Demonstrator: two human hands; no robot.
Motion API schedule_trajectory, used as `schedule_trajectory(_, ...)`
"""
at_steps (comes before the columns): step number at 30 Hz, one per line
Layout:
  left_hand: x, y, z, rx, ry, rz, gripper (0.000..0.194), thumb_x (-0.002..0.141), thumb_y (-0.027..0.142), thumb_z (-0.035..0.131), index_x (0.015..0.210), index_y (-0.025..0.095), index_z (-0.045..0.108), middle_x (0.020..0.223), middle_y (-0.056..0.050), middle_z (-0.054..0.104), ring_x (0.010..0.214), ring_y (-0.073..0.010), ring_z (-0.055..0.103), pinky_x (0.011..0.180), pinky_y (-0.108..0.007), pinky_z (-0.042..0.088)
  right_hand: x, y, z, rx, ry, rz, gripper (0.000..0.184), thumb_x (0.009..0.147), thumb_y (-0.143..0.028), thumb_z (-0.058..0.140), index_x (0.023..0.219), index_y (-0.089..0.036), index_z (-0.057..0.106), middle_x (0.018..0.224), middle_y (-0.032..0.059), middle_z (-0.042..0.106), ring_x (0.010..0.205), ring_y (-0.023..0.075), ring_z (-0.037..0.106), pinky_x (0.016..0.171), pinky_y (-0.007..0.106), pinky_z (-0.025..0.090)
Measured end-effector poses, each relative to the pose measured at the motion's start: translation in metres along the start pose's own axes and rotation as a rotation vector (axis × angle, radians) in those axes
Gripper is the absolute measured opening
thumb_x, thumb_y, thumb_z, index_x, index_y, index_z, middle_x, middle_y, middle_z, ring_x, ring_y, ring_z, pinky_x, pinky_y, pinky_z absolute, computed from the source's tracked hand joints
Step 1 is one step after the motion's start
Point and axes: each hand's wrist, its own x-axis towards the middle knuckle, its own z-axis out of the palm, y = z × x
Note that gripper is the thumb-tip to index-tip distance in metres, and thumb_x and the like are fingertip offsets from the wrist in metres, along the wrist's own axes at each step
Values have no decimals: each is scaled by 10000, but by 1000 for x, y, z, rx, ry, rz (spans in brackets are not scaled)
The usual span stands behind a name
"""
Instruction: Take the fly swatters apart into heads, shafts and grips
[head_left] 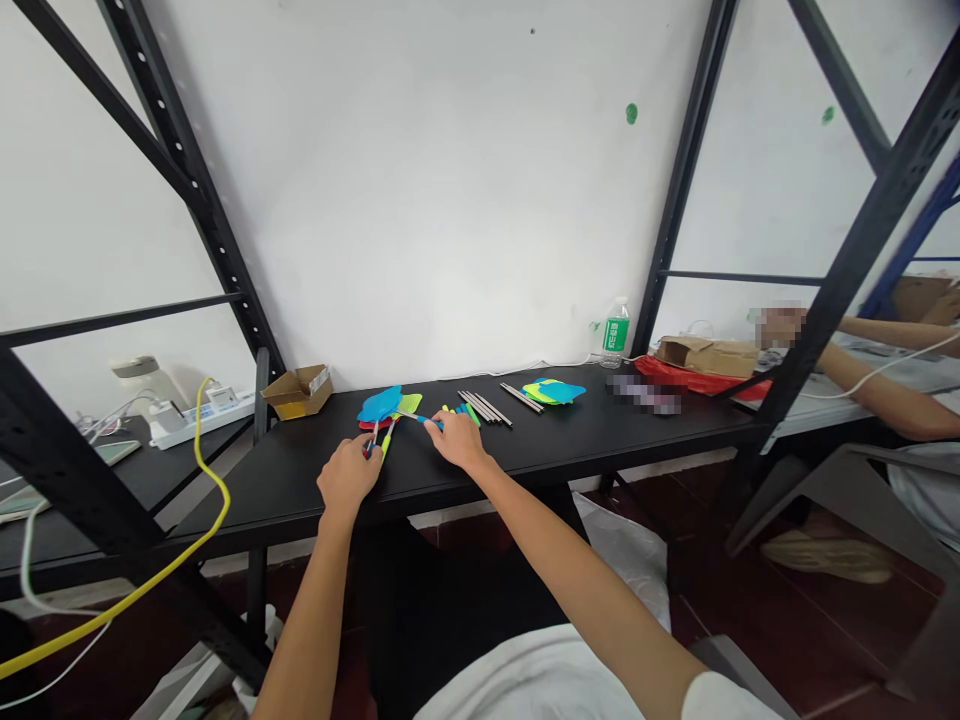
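Note:
On the black table, a pile of flat fly swatter heads lies before my hands: a blue head on top, a yellow-green head and a bit of red beneath. My right hand is closed around the blue handle of a fly swatter, whose thin metal shaft points left to the pile. Closed too, my left hand grips another swatter by its handle, mostly hidden by the fingers. Beside it lies a yellow-green handle. Coloured handles and several metal rods are just beyond my right hand.
Further right lie more metal rods and a second pile of blue and yellow-green heads. An open cardboard box sits at the left, a water bottle at the back right. Black rack posts flank the table; a person sits at the right.

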Motion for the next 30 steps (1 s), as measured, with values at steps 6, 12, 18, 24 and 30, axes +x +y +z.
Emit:
schedule_trajectory(6, -1, 2, -2, -8, -3, -1, 470, 925, 399, 453, 1347, 304, 637, 1262, -116, 663, 1117, -365, 650, 875, -452, 527, 1, 1, 1, -12, 21, 35, 377, 1056, -437, 425, 1187, -218, 701, 995, 89, 771, 954, 236, 703, 754, 280, 440)
schedule_trajectory(12, 0, 0, 0, -8, 2, -2, 480, 927, 412, 454, 1356, 289, 632, 1259, -123, 668, 1122, -357, 650, 884, -438, 523, 1, 1, 0, -4, 6, 21, 358, 1045, -457, 454, 1149, -241, 721, 978, 70, 772, 958, 229, 704, 765, 268, 439)
schedule_trajectory(18, 1, 0, 0, -6, -4, 2, 478, 920, 404, 462, 1353, 300, 635, 1250, -119, 670, 1104, -363, 656, 861, -446, 530, 1, 1, 0, -4, 27, 41, 382, 1063, -433, 408, 1192, -217, 695, 997, 93, 767, 956, 236, 702, 776, 282, 438)
schedule_trajectory(24, 2, -1, 1, -9, 1, -4, 468, 927, 388, 465, 1351, 296, 640, 1268, -125, 665, 1116, -366, 650, 873, -447, 527, 2, 2, 1, 5, 31, 56, 358, 1048, -455, 446, 1159, -232, 704, 976, 75, 770, 953, 232, 702, 779, 279, 441)
schedule_trajectory(30, -1, 1, -1, -13, 2, -10, 459, 931, 377, 464, 1348, 302, 641, 1262, -119, 672, 1117, -360, 652, 881, -448, 526, 2, 3, 1, 21, 74, 131, 368, 1057, -426, 416, 1206, -213, 676, 1056, 90, 765, 993, 242, 697, 783, 289, 452)
